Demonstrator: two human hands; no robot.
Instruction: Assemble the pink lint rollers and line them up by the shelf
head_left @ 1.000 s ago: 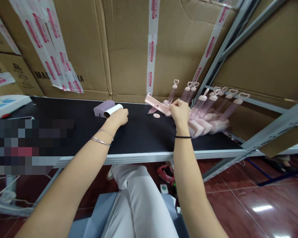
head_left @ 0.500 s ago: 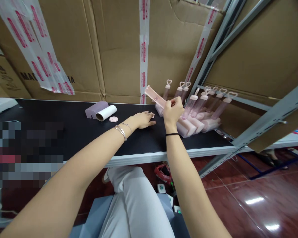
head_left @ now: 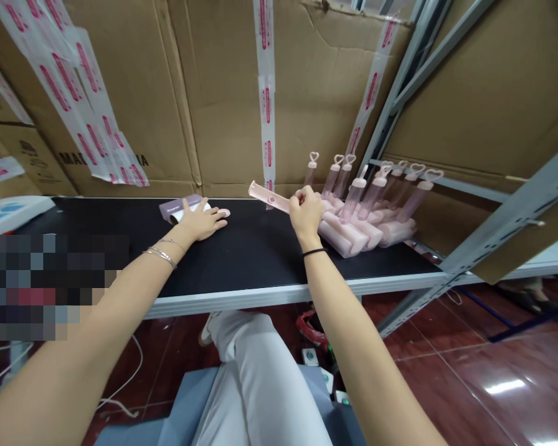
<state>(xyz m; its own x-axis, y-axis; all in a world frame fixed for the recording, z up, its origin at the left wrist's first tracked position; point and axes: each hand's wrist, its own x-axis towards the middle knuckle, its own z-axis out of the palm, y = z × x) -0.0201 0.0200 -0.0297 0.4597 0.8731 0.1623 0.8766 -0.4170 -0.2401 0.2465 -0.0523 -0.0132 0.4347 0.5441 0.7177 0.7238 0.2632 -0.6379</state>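
My left hand lies over a white cardboard-like tube, its fingers spread and open. Under or beside its fingertips shows a small round pink disc; whether they touch is unclear. Just behind the tube is a lilac block-shaped piece. My right hand is closed around one end of a long pale-pink plastic piece, which points left and bears a round mark. Close to its right stand several pink tubes with heart-shaped tops, set upright among rounded pink bodies.
The black tabletop has a light metal front edge. Taped cardboard rises behind it. A grey metal shelf post stands at the right. A blurred area covers the left.
My left hand has moved left, from the bare tabletop to the white tube and disc. The right hand has shifted slightly left and down, still holding the pink piece.
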